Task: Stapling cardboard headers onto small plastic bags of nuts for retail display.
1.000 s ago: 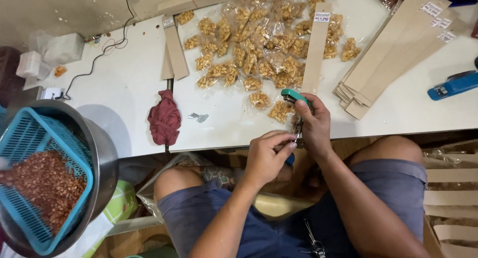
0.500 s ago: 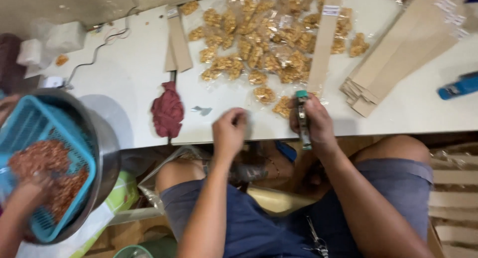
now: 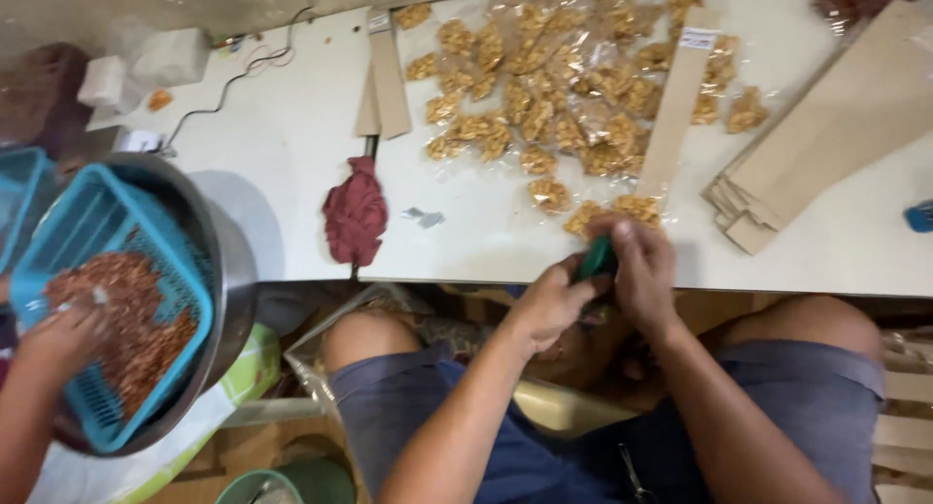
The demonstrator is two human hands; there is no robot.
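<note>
My right hand point(image 3: 643, 271) is closed around a small green hand tool point(image 3: 595, 258) just off the front edge of the white table point(image 3: 272, 144). My left hand point(image 3: 547, 307) meets it from below, fingers closed against the tool's lower end. Anything pinched between the two hands is hidden. Just beyond my hands on the table lies a heap of clear bags of golden snack pieces point(image 3: 544, 96). A long brown card strip point(image 3: 676, 105) lies across the heap. My knees in blue shorts sit under the table edge.
A dark red cloth point(image 3: 355, 217) hangs at the table's front edge. Brown card strips point(image 3: 387, 71) and a card stack point(image 3: 826, 125) lie on the table. At left, another person's hand point(image 3: 58, 339) reaches into a blue basket point(image 3: 146, 232) of reddish-brown nuts inside a metal bowl point(image 3: 228, 271).
My left hand has come back from the table edge to the green tool. The other person's hand stays in the blue basket, which it entered half a second ago.
</note>
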